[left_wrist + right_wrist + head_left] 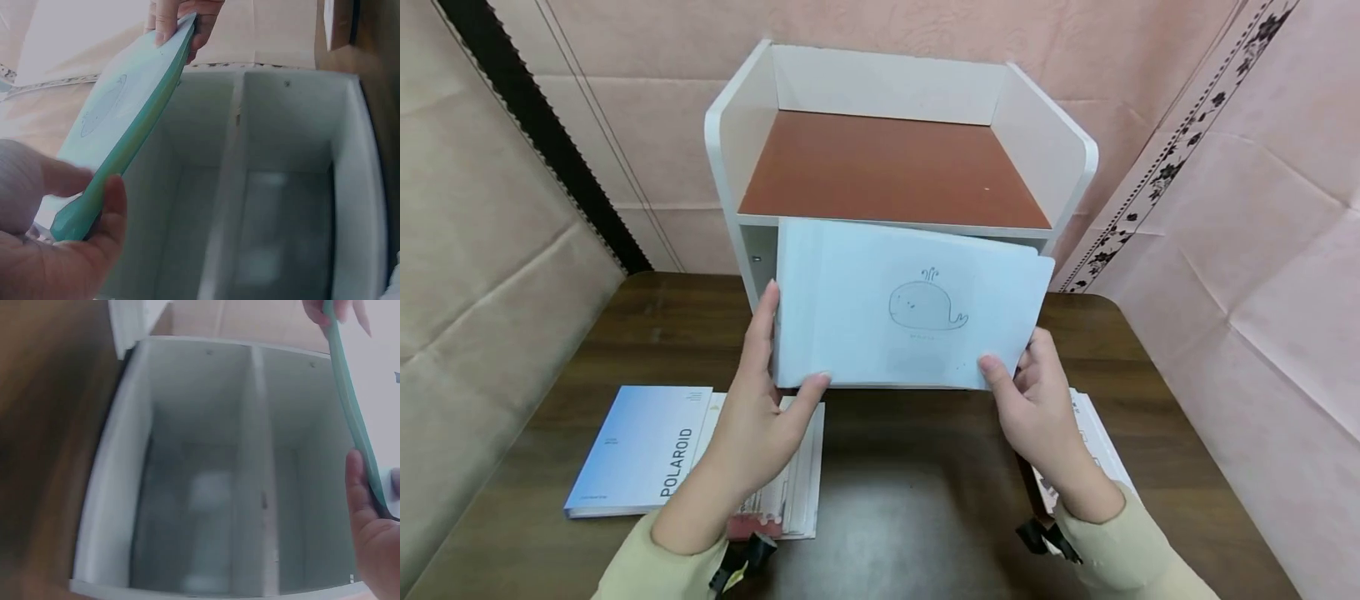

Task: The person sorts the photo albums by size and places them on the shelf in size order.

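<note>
Both hands hold a light blue picture book (850, 308) with a small whale drawn on its cover. My left hand (763, 425) grips the lower left corner, thumb in front. At the lower right corner my right hand (1037, 408) pinches the edge, thumb on the cover and fingers behind. The book is raised in front of a white shelf unit (730, 167) with a brown top board, hiding most of its front. In the left wrist view the book's teal edge (137, 128) slants beside the shelf's open compartments (281, 219), parted by a divider board (228, 187).
On the dark wooden table (910, 500), a blue book marked POLAROID (640, 450) lies at left, beside several pale books (805, 492) partly under my left forearm. Another white book (1101, 437) lies by my right wrist. Pink cloth (1262, 250) hangs around the table.
</note>
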Demonstrator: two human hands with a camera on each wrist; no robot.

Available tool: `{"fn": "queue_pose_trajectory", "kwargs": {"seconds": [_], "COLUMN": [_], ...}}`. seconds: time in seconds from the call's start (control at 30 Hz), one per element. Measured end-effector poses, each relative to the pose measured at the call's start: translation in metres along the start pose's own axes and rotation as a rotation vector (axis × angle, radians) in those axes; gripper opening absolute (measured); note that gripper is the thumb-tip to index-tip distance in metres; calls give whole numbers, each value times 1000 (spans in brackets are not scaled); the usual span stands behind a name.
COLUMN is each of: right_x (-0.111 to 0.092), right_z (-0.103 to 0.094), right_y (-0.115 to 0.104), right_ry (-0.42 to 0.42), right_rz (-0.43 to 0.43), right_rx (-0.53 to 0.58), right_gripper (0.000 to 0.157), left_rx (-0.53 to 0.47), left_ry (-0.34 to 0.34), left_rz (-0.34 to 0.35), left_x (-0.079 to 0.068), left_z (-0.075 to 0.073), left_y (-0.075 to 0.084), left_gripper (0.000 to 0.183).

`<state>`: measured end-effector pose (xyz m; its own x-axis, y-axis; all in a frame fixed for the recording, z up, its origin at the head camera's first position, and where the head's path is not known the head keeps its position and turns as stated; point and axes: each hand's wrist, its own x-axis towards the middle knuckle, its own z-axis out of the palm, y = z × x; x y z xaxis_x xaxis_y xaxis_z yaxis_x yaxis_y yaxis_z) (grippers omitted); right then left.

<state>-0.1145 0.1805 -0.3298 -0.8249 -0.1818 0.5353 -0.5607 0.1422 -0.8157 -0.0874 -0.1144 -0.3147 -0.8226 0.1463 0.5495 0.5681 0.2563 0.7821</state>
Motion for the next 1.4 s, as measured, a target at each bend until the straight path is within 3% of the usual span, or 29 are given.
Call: {"fn": "queue_pose_trajectory", "kwargs": {"seconds": [0.13,0.37,0.53,0.73,0.97,1.2,1.4], "right_x": [12,27,32,35,34,35,44], "right_z": [-2,-9,-9,-13,-18,-22,-20], "right_y": [-7,-20,-27,-42,-55,-57,-51], "right_ry": [45,95,106,59,-56,-99,4], "right_rz": [-27,-61,-12,84,128,136,165], "right_rx": [39,94,178,416,630,676,580], "right_gripper": [39,35,31,36,43,45,39], "left_rx": [68,-73,-153,-190,-141,-107,-155], "left_ry": [-57,-34,23,79,176,238,238], "left_rz": [17,8,36,87,93,134,126], "left_x": [10,22,23,25,24,24,38], "left_z": [-7,-11,-10,-11,-17,-18,-15], "left_y": [5,11,15,21,24,22,19], "left_gripper": [109,109,99,92,87,82,76]}}
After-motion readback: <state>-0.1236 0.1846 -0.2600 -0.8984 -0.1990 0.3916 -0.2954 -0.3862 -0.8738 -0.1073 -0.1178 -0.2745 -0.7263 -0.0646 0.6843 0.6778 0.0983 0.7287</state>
